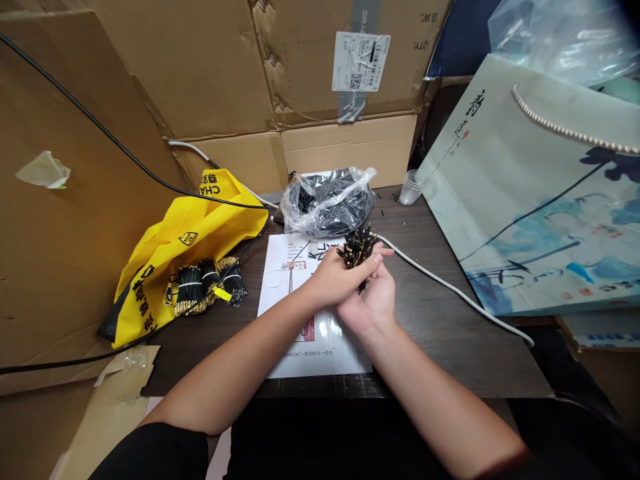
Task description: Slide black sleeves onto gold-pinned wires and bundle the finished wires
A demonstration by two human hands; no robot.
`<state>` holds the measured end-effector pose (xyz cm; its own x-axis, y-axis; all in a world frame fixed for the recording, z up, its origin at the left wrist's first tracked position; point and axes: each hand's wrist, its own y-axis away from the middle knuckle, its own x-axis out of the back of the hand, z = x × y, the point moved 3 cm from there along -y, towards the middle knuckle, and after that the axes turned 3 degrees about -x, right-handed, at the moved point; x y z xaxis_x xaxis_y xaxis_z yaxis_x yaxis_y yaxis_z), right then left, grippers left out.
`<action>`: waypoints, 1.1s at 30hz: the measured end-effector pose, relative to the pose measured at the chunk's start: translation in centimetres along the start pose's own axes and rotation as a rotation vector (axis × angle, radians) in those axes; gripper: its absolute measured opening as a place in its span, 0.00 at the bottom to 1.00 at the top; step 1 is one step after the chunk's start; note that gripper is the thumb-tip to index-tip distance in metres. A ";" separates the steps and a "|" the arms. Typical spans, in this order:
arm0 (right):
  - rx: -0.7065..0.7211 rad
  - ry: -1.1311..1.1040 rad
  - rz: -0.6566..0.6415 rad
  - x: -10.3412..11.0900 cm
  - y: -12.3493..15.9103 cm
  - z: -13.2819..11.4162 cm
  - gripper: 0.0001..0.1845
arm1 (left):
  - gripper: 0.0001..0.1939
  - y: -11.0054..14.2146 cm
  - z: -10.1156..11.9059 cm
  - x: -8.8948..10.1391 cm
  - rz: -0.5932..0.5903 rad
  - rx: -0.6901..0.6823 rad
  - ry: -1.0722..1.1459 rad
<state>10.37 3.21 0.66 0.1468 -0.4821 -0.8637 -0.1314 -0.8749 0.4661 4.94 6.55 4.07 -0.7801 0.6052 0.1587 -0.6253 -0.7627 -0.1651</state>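
Over a printed sheet, a bunch of black wires with gold-coloured tips is gathered in a person's left hand, with the right hand pressed alongside; whether the right fingers close on it cannot be told. A slackened grip could let wires slip and scatter across the sheet, and uneven pressure could leave tips out of line. Forearms and hands cover much of the sheet's print, the bunch's lower end is mostly hidden, and crinkled plastic blurs the contents of the bag just beyond the sheet.
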 end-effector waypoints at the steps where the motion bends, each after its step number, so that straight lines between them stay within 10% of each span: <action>1: -0.007 -0.014 -0.005 0.0 -0.1 0.0 0.11 | 0.14 0.1 -0.1 0.0 0.011 0.005 -0.013; 13: 0.062 0.069 0.099 0.5 -0.5 0.6 0.14 | 0.17 1.0 -1.5 -0.7 0.008 0.076 0.096; 21: 0.290 0.698 -0.073 2.8 0.1 -2.7 0.20 | 0.18 3.2 0.7 0.8 0.192 0.244 0.446; 26: 0.861 1.385 -0.432 -1.0 3.3 -7.9 0.18 | 0.18 5.6 0.7 0.5 0.121 0.434 0.724; 33: 1.091 2.015 -0.943 -6.3 6.5 -7.3 0.20 | 0.21 7.1 2.0 -0.3 0.000 0.621 0.849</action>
<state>15.74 0.28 10.53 0.6665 -0.1783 0.7239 0.3533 -0.7794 -0.5173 0.77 0.53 4.77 -0.6890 0.3827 -0.6155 -0.6918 -0.6004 0.4011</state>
